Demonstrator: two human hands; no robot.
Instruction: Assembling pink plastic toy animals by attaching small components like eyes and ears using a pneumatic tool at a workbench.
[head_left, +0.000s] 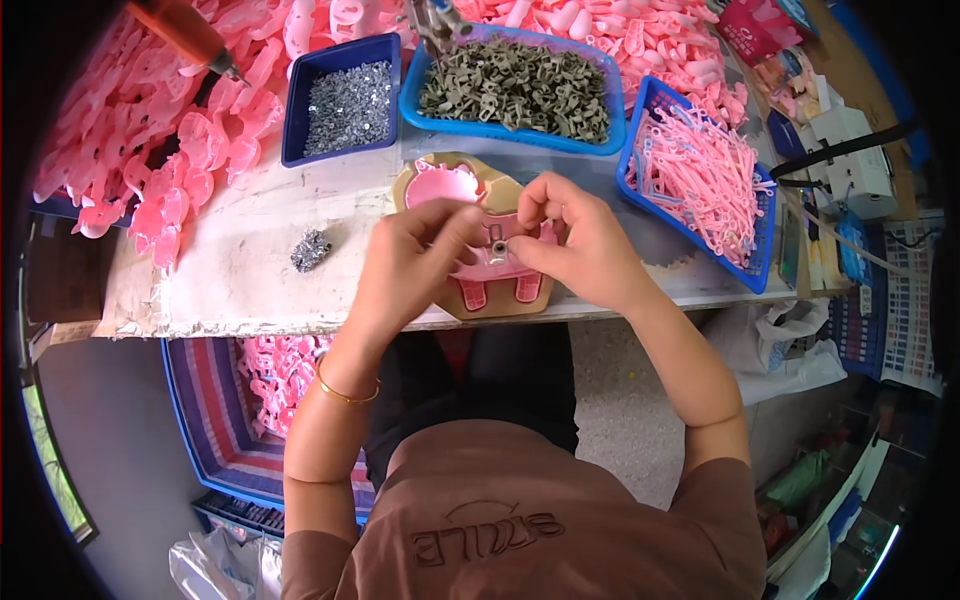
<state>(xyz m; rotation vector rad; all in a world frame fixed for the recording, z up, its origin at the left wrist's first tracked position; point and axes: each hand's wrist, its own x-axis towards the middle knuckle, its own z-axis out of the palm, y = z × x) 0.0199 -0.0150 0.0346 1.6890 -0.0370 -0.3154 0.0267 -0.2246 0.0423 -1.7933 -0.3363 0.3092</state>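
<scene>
A pink plastic doll-body shell (442,186) lies in a tan fixture (533,304) at the table's front edge, its hollow side up. A small grey-green part (498,248) sits in the middle of the shell. My left hand (418,250) is over the shell's left side, thumb and fingers curled together; what they hold, if anything, is hidden. From the right, my right hand (580,245) reaches in with fingers curled and its thumb tip beside the small part. Whether anything is pinched there I cannot make out.
A navy tray of screws (350,105), a blue tray of grey-green parts (515,85) and a blue basket of pink strips (695,170) stand behind. Screws form a little pile (311,249). An orange screwdriver (185,35) hangs upper left. Pink shells (215,140) are heaped at left.
</scene>
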